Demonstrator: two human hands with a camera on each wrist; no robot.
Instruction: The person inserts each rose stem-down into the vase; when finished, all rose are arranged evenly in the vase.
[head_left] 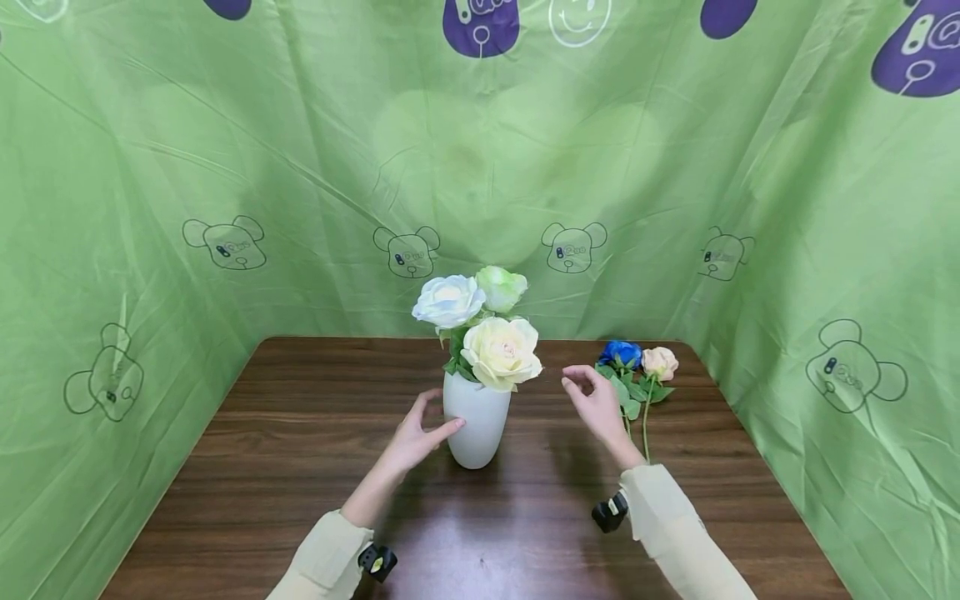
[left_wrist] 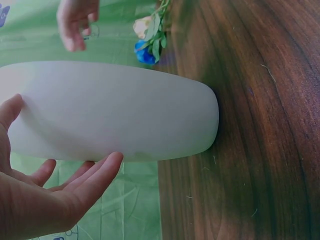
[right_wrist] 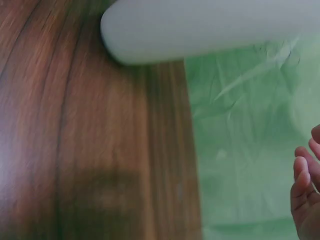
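Head camera view: a smooth white vase with a rounded, tapering body (head_left: 477, 425) stands upright on the table at the centre of the frame, filled with three large artificial flowers. A pale blue bloom with layered petals (head_left: 450, 300) leans to the upper left, a green-and-white bloom (head_left: 501, 288) sits behind it, and a wide cream-yellow bloom (head_left: 501, 352) spreads at the front over the rim, above green leaves.

The person's left hand (head_left: 412, 435) curves round the vase's left side, thumb across the front; the left wrist view shows fingers along its edge. The right hand (head_left: 597, 406), its fingers loosely bent and holding nothing, is raised to the right of the vase, well apart from the left. Just beyond it, right of centre, a deep blue rose (head_left: 620, 354) and a pale peach rose (head_left: 660, 363) lie side by side on their green stems.

Dark brown wood grain marks the table (head_left: 300, 467), lit by a glare patch at the lower centre. Creased green fabric curtains (head_left: 480, 183) enclose it on three sides, printed with bear-head outlines and, along the top, purple shapes.
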